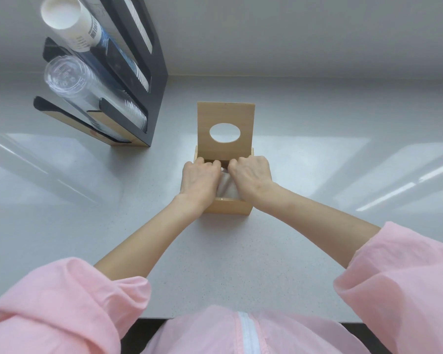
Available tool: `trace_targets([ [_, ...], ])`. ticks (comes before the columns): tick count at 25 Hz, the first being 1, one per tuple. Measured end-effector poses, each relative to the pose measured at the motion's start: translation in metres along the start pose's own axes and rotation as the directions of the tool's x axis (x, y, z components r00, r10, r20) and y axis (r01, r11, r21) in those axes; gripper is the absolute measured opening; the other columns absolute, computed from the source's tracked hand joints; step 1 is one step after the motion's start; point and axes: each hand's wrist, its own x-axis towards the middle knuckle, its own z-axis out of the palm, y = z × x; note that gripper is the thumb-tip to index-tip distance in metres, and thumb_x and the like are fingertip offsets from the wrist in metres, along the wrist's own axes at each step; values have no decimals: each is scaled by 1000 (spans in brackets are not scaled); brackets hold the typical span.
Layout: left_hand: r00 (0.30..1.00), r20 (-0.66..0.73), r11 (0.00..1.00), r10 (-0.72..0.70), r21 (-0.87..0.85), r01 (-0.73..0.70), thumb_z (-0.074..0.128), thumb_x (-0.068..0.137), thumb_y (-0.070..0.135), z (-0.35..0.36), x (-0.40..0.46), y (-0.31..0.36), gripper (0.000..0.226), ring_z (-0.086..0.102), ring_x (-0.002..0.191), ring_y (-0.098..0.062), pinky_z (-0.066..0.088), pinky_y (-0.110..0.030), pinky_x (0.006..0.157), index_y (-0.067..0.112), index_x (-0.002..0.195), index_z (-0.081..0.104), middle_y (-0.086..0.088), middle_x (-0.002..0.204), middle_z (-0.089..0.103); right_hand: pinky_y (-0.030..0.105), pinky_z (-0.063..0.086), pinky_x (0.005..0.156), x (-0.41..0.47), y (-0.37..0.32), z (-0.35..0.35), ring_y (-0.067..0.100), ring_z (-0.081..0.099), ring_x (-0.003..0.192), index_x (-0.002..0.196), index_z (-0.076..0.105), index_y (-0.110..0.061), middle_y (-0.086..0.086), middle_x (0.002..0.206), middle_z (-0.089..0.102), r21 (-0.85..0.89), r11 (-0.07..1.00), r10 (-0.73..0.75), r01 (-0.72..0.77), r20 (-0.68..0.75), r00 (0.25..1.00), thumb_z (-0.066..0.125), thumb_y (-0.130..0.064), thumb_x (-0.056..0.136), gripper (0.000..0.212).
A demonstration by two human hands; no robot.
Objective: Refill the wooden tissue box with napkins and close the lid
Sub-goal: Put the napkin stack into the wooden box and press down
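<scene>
A: Surface?

B: Pale grey speckled counter, glossy, with window glare in streaks at its left and right sides. Plain grey wall meets it along the far edge. The near edge is cut off by the person's pink jacket.

A: Task thing?

B: Box, wooden, at the middle of the counter, closer to the far edge than the near one. Lid is up, standing nearly upright at the box's far side, oval hole through it. Napkins are inside, white; only a strip shows between the hands.

A: Hands?

B: Both are down in the open top. Left hand is over the left half, fingers curled downward into the box. Right hand is over the right half, also curled. The knuckles nearly meet in the middle. Both seem to press or hold the napkins, but the fingertips are hidden, so I cannot tell if either truly grips. Pink sleeves are pushed up to the elbows.

A: Anything else around?

B: Black rack at the far left corner, leaning into view. It holds a stack of white paper cups above and clear plastic cups below, rims toward the camera. It stands well apart from the box.

A: Blocking?

B: Only the hands, which cover most of the box's opening.
</scene>
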Motion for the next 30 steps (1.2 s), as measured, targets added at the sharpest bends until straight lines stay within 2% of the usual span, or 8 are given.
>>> trace_targets([
  [3, 1000, 30, 999, -5, 34, 4, 52, 87, 11, 2, 3, -1, 20, 51, 105, -26, 23, -31, 68, 6, 106, 48, -8, 100, 69, 25, 31, 57, 5, -3, 1, 24, 61, 107, 89, 59, -16, 3, 111, 66, -34, 999, -37, 38, 31, 999, 54, 2, 84, 19],
  [5, 998, 58, 999, 0, 37, -2, 53, 88, 17, 1, 3, -4, 25, 51, 108, -26, 25, -31, 68, 5, 109, 47, -9, 102, 68, 23, 26, 49, 7, -2, 2, 24, 61, 105, 61, 41, -14, 4, 109, 67, -48, 998, -32, 34, 35, 999, 54, 4, 83, 31],
  [7, 995, 101, 999, 21, 37, -25, 52, 88, 19, 1, 4, -7, 25, 49, 110, -25, 26, -31, 69, 6, 109, 49, -9, 104, 67, 24, 26, 49, 8, -1, 1, 26, 62, 104, 55, 31, -13, 6, 109, 68, -36, 999, -22, 24, 46, 999, 52, 5, 83, 39],
  [14, 963, 186, 981, 193, -12, -194, 49, 90, 26, -12, 2, -18, 36, 49, 112, -24, 28, -31, 77, 14, 124, 50, -3, 124, 54, 29, 29, 57, 0, 9, -9, 29, 55, 103, 93, 58, -10, 9, 113, 62, 11, 997, -79, 79, 2, 997, 44, -2, 91, 16],
  [18, 917, 333, 971, 219, 24, -240, 37, 93, 24, -17, 4, -22, 20, 46, 84, -23, 24, -34, 90, 20, 98, 57, -4, 89, 61, 26, 31, 60, 0, 6, 6, 27, 55, 97, 125, 53, -10, 9, 114, 62, 4, 991, -131, 135, 257, 957, 38, -2, 91, 38],
  [22, 795, 586, 973, 160, 44, -228, 25, 94, 22, -2, 16, -24, 31, 44, 102, -26, 27, -38, 101, 20, 83, 54, -1, 86, 49, 23, 21, 46, 9, 2, 11, 24, 44, 79, 118, 58, -11, 1, 73, 48, 16, 998, -68, 67, 393, 917, 37, -1, 90, 36],
  [26, 757, 647, 990, 94, 23, -143, 24, 94, 29, 3, 25, -18, 32, 49, 95, -26, 42, -34, 81, 14, 88, 52, -3, 92, 51, 23, 24, 45, 14, 5, 10, 25, 49, 82, 121, 57, -12, 8, 103, 59, 9, 998, -66, 69, 424, 903, 39, -2, 89, 39],
  [30, 852, 509, 991, 122, -107, -78, 30, 94, 29, -6, 14, -14, 40, 55, 98, -26, 43, -33, 75, 13, 118, 58, -5, 108, 63, 26, 30, 59, 9, 11, 18, 26, 58, 104, 122, 55, -13, 7, 113, 64, 87, 990, -133, 114, 254, 958, 37, -7, 92, 36],
])
